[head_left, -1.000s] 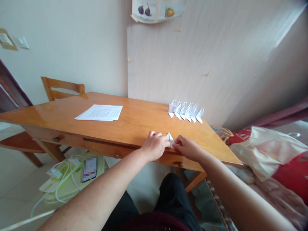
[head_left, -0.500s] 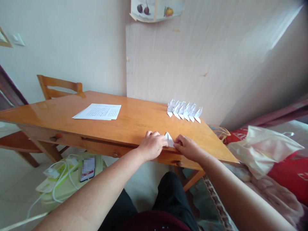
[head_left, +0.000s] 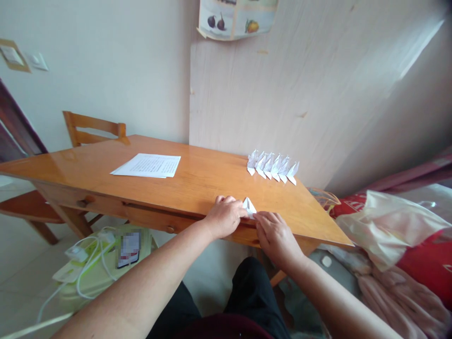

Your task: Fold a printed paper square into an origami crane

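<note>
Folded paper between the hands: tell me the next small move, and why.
Probably press the right hand along the near edge of the folded paper: its fingers rest by the paper's lower right corner, while the left hand touches the left side at the table's front edge.

Desk (head_left: 197,179): wood, smooth, glossy varnish. Folded piece (head_left: 250,207), 5 o'clock: white paper, matt, creased. Row of folded figures (head_left: 270,167), 3 o'clock: paper, matt, sharply creased. Sheets (head_left: 148,165), 9 o'clock: paper, flat, matt. Chair (head_left: 93,122), 10 o'clock: wood, varnished. Bag (head_left: 384,226), 4 o'clock: looks like thin plastic, crinkled, slight sheen. Blanket (head_left: 399,301), beyond, 4 o'clock: soft cloth, rumpled. Trousers (head_left: 252,292), 6 o'clock: dark cloth, matt.
</note>
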Available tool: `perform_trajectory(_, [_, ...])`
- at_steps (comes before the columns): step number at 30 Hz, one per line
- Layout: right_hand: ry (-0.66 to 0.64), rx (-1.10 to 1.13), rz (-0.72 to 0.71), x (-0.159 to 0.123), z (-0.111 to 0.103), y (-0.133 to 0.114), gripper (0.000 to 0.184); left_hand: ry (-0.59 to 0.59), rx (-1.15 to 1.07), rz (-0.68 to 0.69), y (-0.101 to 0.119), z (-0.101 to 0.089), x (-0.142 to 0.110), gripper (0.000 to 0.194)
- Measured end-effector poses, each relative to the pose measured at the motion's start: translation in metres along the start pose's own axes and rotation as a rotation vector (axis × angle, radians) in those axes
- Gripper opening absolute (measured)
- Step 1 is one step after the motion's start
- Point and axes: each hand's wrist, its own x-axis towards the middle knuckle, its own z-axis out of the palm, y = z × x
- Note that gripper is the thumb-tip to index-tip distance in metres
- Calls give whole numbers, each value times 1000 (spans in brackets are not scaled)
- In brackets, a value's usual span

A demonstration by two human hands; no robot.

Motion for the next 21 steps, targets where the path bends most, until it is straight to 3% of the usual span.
perform_trajectory(4, [-79,-120,17,-5,0,-19,34,7,0,-18,-1,0,-1,34])
perform_trajectory(10, [-147,-206,70,5,-3,-27,27,16,-87,-73,-3,2,-1,33])
perform_trajectory(21, [-264,-370,-16,19,-9,-40,34,24,-177,-184,-4,0,4,28])
